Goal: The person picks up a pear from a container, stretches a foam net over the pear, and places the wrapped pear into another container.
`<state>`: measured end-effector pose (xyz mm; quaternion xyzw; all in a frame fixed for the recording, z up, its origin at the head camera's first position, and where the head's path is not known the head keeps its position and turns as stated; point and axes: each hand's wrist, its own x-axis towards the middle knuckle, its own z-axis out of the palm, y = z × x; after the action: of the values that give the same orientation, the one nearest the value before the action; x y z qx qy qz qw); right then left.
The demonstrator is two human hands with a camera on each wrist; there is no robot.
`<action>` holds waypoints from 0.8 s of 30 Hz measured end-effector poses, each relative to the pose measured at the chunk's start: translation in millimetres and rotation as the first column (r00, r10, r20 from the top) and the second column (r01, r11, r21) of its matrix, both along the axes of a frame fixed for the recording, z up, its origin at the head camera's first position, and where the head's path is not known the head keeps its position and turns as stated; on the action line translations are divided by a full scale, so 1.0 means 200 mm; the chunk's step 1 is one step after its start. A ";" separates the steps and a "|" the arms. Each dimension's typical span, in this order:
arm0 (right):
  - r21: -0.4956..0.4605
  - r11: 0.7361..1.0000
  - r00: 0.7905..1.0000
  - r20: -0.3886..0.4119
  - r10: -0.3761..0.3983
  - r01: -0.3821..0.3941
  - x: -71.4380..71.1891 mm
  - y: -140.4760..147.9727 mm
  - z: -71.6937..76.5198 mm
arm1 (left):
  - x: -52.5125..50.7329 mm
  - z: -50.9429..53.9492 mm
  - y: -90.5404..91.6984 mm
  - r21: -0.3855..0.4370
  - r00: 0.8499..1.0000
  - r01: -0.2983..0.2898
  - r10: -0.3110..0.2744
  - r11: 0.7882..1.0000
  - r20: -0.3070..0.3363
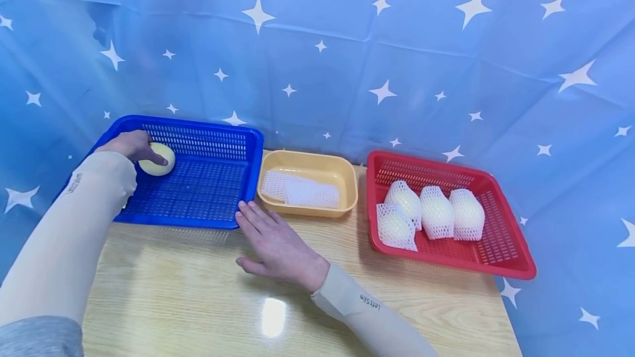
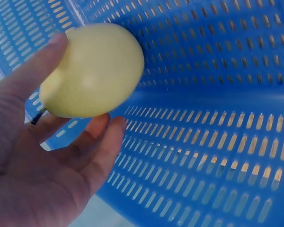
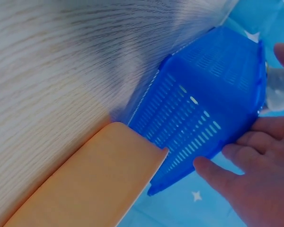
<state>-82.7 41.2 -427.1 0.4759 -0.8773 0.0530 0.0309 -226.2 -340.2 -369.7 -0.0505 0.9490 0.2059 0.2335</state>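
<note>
My left hand (image 1: 130, 145) holds a pale yellow pear (image 1: 160, 168) at the left end of the blue basket (image 1: 208, 186). In the left wrist view the thumb lies over the pear (image 2: 102, 71) and curled fingers are under it; its dark stem points toward the palm. Whether the pear touches the basket floor, I cannot tell. My right hand (image 1: 280, 249) has its fingers extended, the fingertips at the basket's front right corner. The right wrist view shows these fingers (image 3: 217, 172) along the basket's rim.
Beside the blue basket stands a yellow tray (image 1: 307, 211) with white foam net sleeves (image 1: 312, 194) in it. To the right, a red basket (image 1: 506, 260) contains several fruits in foam nets (image 1: 436, 211). A blue star-patterned cloth (image 1: 322, 70) hangs behind the wooden table (image 1: 198, 302).
</note>
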 end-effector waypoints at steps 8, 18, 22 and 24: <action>-0.008 1.000 1.000 -0.026 0.003 -0.003 0.00 0.00 -0.01 | -0.02 -0.03 0.00 0.048 0.999 0.052 -0.052 0.997 0.002; -0.005 1.000 1.000 -0.030 -0.004 0.004 -0.01 0.00 -0.01 | -0.03 -0.05 0.02 0.081 0.998 0.037 -0.033 0.996 -0.046; -0.006 1.000 0.999 -0.043 0.005 -0.006 -0.01 0.00 -0.01 | -0.05 -0.07 0.01 0.163 1.000 0.017 -0.014 0.986 -0.022; -0.007 1.000 0.999 -0.040 0.008 -0.008 -0.01 -0.01 -0.01 | -0.05 -0.07 0.00 0.216 1.000 0.010 -0.008 0.976 -0.013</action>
<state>-84.4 40.1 -429.6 0.4803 -0.8744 0.0466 0.0501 -236.7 -339.6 -383.8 -0.0193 0.9226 0.3070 0.2328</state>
